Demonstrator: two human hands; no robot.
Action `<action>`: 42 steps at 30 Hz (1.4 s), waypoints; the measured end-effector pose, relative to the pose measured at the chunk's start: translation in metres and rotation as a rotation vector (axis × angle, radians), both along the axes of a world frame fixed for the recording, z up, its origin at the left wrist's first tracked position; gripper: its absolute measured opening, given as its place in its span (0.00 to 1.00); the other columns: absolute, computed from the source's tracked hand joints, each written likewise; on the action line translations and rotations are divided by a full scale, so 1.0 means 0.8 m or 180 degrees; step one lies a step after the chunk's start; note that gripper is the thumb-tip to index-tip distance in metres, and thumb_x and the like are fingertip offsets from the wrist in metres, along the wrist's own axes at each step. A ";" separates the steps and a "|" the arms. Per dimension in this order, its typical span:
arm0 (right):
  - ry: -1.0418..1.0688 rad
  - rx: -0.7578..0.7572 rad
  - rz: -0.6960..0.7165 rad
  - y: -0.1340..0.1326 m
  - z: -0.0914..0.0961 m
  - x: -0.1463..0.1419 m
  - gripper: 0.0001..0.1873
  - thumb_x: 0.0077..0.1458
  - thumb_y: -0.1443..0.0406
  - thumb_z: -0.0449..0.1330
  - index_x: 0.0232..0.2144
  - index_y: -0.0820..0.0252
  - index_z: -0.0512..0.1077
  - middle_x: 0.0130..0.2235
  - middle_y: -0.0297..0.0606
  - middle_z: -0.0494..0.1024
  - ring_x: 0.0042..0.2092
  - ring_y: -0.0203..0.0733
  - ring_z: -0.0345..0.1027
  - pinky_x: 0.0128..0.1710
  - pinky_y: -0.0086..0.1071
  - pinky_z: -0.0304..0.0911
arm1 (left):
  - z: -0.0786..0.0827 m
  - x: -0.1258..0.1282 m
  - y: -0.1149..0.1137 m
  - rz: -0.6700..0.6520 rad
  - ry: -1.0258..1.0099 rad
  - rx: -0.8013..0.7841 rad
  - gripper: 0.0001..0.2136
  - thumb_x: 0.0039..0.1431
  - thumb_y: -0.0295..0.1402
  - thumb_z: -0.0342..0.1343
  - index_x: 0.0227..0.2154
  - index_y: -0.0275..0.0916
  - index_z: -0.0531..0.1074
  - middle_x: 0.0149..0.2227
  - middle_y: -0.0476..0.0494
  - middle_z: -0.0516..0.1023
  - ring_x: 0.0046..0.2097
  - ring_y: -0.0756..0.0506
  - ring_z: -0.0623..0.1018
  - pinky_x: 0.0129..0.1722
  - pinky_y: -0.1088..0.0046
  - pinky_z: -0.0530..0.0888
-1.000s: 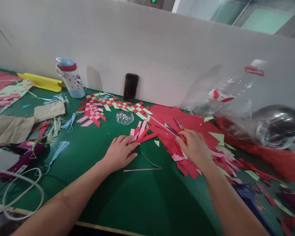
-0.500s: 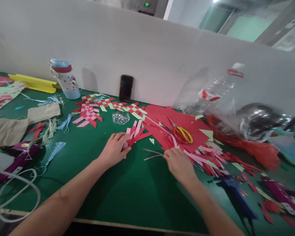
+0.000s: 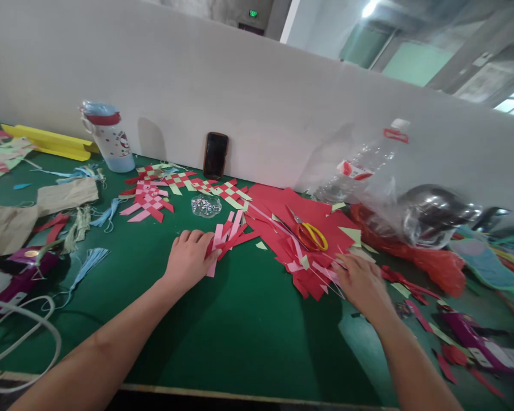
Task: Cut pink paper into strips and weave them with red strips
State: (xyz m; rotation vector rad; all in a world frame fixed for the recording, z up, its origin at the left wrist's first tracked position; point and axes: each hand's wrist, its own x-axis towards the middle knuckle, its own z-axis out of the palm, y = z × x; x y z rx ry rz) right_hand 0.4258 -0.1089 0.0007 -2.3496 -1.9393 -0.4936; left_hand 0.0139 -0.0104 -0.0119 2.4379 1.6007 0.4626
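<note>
My left hand (image 3: 191,256) is closed on a bundle of interlaced pink and red paper strips (image 3: 229,235), pressed down on the green table. Beyond it lies a clear dish of small beads (image 3: 206,206). My right hand (image 3: 362,279) is over the heap of paper scraps, its fingers stretched out and slightly apart, with narrow pale strips (image 3: 328,273) at the fingertips. Yellow-handled scissors (image 3: 312,235) rest on red paper sheets (image 3: 268,200) just left of that hand. What lies under the right palm is hidden.
Woven paper pieces (image 3: 149,201), a phone (image 3: 216,155) and a cup (image 3: 111,140) stand or lie along the wall. Tassels (image 3: 89,267), beige pouches (image 3: 66,197) and a purple tool (image 3: 19,274) are at left. A plastic bottle (image 3: 360,168) and another purple tool (image 3: 471,337) are at right.
My right hand has moved right, from the table's middle onto the scraps, and the thin strips it held no longer stick out leftward. My left hand stays on the bundle. The view shifts slightly.
</note>
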 end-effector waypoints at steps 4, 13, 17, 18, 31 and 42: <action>0.0239 0.0201 0.0456 0.008 -0.010 -0.042 0.18 0.60 0.55 0.50 0.42 0.52 0.77 0.51 0.44 0.75 0.54 0.55 0.63 0.53 0.52 0.60 | 0.002 0.003 -0.006 -0.0184 0.0070 -0.0084 0.19 0.66 0.44 0.49 0.53 0.40 0.72 0.54 0.36 0.73 0.53 0.33 0.69 0.49 0.55 0.67; 0.0758 0.0327 0.1340 0.068 0.015 -0.165 0.16 0.63 0.60 0.51 0.47 0.54 0.75 0.52 0.44 0.74 0.55 0.52 0.63 0.58 0.48 0.58 | 0.003 0.010 -0.014 -0.1002 -0.0041 -0.0165 0.26 0.62 0.40 0.55 0.62 0.44 0.62 0.66 0.41 0.63 0.62 0.34 0.64 0.57 0.53 0.63; 0.0998 -0.0019 0.1716 0.107 0.002 -0.208 0.20 0.61 0.66 0.51 0.54 0.53 0.72 0.55 0.43 0.74 0.57 0.51 0.63 0.58 0.49 0.59 | -0.003 0.008 -0.006 -0.0850 -0.0163 -0.0141 0.23 0.64 0.30 0.50 0.61 0.41 0.62 0.65 0.36 0.63 0.62 0.35 0.67 0.57 0.54 0.65; 0.1063 -0.0101 0.1765 0.116 -0.002 -0.212 0.21 0.59 0.67 0.52 0.55 0.53 0.71 0.56 0.43 0.73 0.58 0.51 0.62 0.57 0.49 0.59 | -0.005 0.008 -0.004 -0.0814 -0.0205 -0.0133 0.22 0.64 0.29 0.49 0.61 0.40 0.63 0.65 0.35 0.63 0.62 0.35 0.67 0.57 0.54 0.65; 0.2451 -0.0291 0.1458 0.128 0.016 -0.213 0.06 0.54 0.62 0.59 0.28 0.54 0.76 0.34 0.38 0.79 0.43 0.49 0.67 0.48 0.44 0.58 | -0.002 0.005 0.002 -0.0401 -0.1448 -0.0230 0.18 0.63 0.24 0.46 0.54 0.37 0.70 0.57 0.35 0.71 0.58 0.37 0.70 0.57 0.55 0.70; 0.4858 -0.0664 0.0820 0.061 0.024 -0.268 0.22 0.51 0.47 0.63 0.35 0.60 0.73 0.22 0.29 0.66 0.21 0.32 0.57 0.21 0.29 0.55 | 0.029 0.009 -0.032 -0.0906 -0.2706 -0.1072 0.20 0.65 0.43 0.52 0.56 0.40 0.66 0.53 0.37 0.72 0.52 0.43 0.75 0.49 0.66 0.74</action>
